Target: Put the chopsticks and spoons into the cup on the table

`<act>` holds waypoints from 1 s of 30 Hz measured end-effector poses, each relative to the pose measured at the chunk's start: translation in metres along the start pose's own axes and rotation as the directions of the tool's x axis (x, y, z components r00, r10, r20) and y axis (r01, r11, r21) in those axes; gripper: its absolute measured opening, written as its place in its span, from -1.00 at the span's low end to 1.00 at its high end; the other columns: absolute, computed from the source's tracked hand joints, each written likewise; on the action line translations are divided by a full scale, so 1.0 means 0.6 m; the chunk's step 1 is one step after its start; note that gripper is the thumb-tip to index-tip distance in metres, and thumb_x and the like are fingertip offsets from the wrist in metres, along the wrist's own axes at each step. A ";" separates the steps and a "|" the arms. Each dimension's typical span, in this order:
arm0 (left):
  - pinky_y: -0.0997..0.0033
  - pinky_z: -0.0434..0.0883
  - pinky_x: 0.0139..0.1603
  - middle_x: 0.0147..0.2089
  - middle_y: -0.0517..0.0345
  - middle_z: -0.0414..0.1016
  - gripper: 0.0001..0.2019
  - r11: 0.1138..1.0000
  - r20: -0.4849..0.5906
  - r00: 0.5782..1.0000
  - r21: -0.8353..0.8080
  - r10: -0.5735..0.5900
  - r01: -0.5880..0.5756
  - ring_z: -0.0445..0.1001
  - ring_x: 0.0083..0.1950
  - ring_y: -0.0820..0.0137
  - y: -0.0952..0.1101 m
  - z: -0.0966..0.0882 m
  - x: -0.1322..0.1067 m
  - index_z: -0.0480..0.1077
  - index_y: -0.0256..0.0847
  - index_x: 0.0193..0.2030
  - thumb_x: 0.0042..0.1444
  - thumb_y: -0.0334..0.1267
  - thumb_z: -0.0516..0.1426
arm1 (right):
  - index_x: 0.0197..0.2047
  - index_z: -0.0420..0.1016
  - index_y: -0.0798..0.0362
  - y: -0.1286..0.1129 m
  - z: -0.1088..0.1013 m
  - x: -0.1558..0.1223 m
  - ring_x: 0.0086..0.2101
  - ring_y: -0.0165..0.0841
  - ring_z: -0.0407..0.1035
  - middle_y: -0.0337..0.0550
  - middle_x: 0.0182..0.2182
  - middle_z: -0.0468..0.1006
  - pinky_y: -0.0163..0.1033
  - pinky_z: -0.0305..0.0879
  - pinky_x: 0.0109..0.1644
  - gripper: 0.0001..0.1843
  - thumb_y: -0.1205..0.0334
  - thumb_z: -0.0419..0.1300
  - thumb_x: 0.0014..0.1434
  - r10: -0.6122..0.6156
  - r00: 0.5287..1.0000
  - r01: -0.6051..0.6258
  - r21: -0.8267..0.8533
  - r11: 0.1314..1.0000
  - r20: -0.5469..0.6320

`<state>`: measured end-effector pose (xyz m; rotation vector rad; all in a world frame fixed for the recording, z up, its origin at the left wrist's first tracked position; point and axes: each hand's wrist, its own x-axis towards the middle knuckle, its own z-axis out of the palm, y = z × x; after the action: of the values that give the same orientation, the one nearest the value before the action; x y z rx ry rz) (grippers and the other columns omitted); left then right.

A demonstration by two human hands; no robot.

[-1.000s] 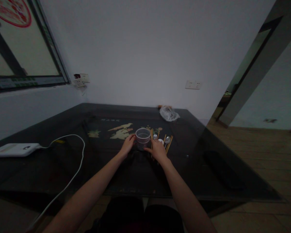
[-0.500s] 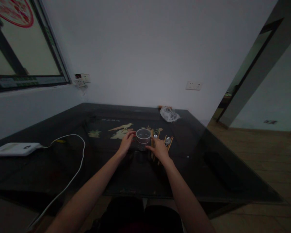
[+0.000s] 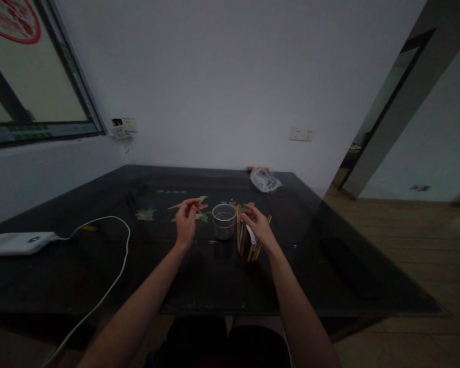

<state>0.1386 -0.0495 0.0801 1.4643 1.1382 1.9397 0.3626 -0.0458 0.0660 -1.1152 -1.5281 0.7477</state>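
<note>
A clear cup [image 3: 224, 222] stands upright on the dark table, with neither hand touching it. To its left hovers my left hand [image 3: 186, 221], its fingers loosely bent and nothing visible between them. On the other side, my right hand [image 3: 258, 225] is over a group of wooden chopsticks [image 3: 238, 232] and metal spoons [image 3: 251, 235], thumb and fingers apart. It hides part of these utensils, and whether it touches them I cannot tell.
At the table's back edge lies a crumpled clear plastic bag [image 3: 265, 180]. A white power bank [image 3: 19, 243] with a white cable [image 3: 127, 245] is at the left. A dark flat object [image 3: 347, 266] rests at the right. Beyond the table [image 3: 199, 286] rises a white wall.
Both hands have come away from the cup, the left one moving left and the right one slightly right. The cup stays upright on the table, beside the chopsticks.
</note>
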 end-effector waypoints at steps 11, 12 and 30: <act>0.36 0.38 -0.15 -0.31 0.07 0.50 -0.77 0.876 0.608 0.664 -0.115 0.435 -0.468 0.46 -0.24 0.36 0.121 0.093 -0.102 0.44 -0.20 -0.23 0.18 -0.34 -0.05 | -0.13 0.46 0.14 0.045 -0.142 0.021 -0.31 -0.30 0.48 -0.06 -0.32 0.59 -0.20 0.40 -0.22 -0.62 0.11 0.19 0.01 0.140 0.967 -0.141 0.010 0.990 -0.212; 0.37 0.39 -0.16 -0.30 0.06 0.50 -0.75 0.875 0.665 0.618 -0.112 0.419 -0.472 0.46 -0.24 0.37 0.116 0.106 -0.115 0.44 -0.20 -0.20 0.18 -0.35 -0.07 | -0.14 0.46 0.14 0.059 -0.147 0.020 -0.34 -0.30 0.48 -0.08 -0.36 0.58 -0.21 0.39 -0.25 -0.64 0.13 0.18 0.01 0.175 0.956 -0.189 -0.036 0.981 -0.237; 0.42 0.40 -0.17 -0.19 0.07 0.54 -0.75 0.710 0.963 0.201 0.015 0.179 -0.704 0.51 -0.18 0.33 0.062 0.124 -0.174 0.39 -0.16 -0.06 0.18 -0.32 -0.02 | 0.16 0.20 0.11 0.102 -0.105 -0.006 -0.20 -0.24 0.44 0.01 -0.17 0.53 -0.22 0.28 -0.17 -0.42 0.19 0.18 0.08 0.293 0.943 -0.322 -0.662 0.676 -0.160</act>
<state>0.2473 -0.1241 0.0590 2.9069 0.5611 0.5881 0.4399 -0.0325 0.0261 -1.9730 -1.6434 0.3540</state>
